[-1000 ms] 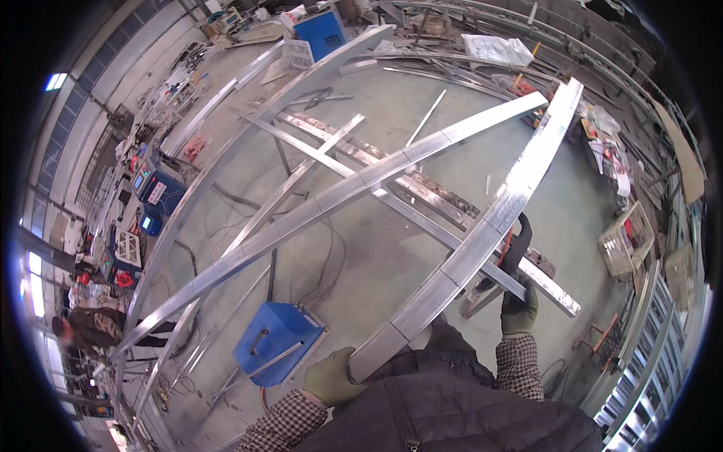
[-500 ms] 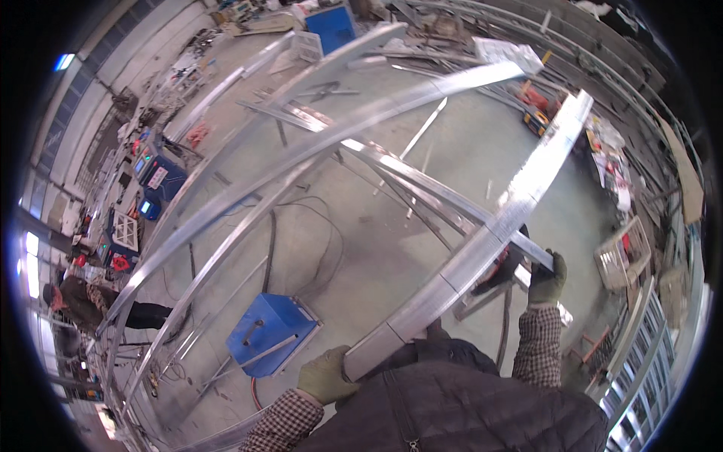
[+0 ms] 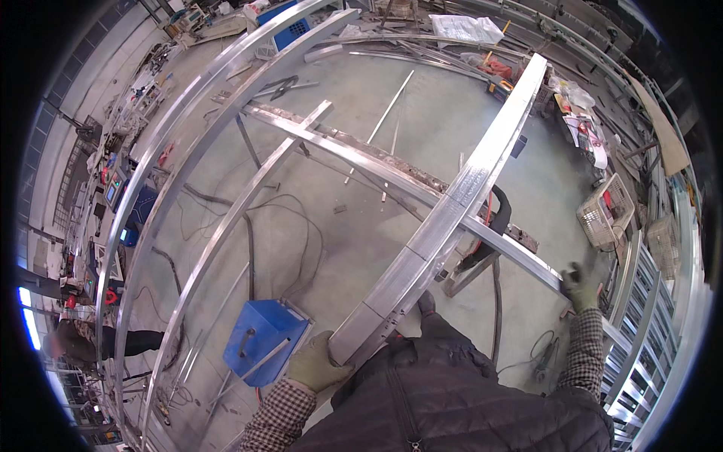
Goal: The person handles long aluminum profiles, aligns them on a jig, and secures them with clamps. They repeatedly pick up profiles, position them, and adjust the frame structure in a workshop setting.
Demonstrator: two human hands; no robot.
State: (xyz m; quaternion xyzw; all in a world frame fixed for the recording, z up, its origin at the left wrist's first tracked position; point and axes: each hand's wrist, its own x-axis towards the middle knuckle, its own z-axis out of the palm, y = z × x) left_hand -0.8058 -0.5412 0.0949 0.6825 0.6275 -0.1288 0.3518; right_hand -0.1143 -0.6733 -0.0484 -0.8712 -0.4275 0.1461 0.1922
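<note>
My left hand (image 3: 318, 363), in a green work glove, is closed around the near end of a wide silvery metal profile (image 3: 422, 248). That profile slants away to the upper right and lies across a metal crossbar (image 3: 376, 164). Beside the crossbar's right end is my right hand (image 3: 581, 289), also gloved, with its fingers apart and nothing in them. Whether it touches the bar I cannot tell. To the left, several long metal bars (image 3: 226, 218) run from near to far, one of them resting on the crossbar's left part.
A blue box-shaped machine (image 3: 260, 339) stands on the floor left of my left hand, with dark cables (image 3: 248, 248) beyond it. A cream plastic crate (image 3: 606, 211) and stacked metal profiles (image 3: 640, 354) are at the right. Another person (image 3: 79, 343) is at the far left.
My right hand has let go of the crossbar and moved right. A long bar that reached across the middle now lies further left. The left hand stays at the profile's end.
</note>
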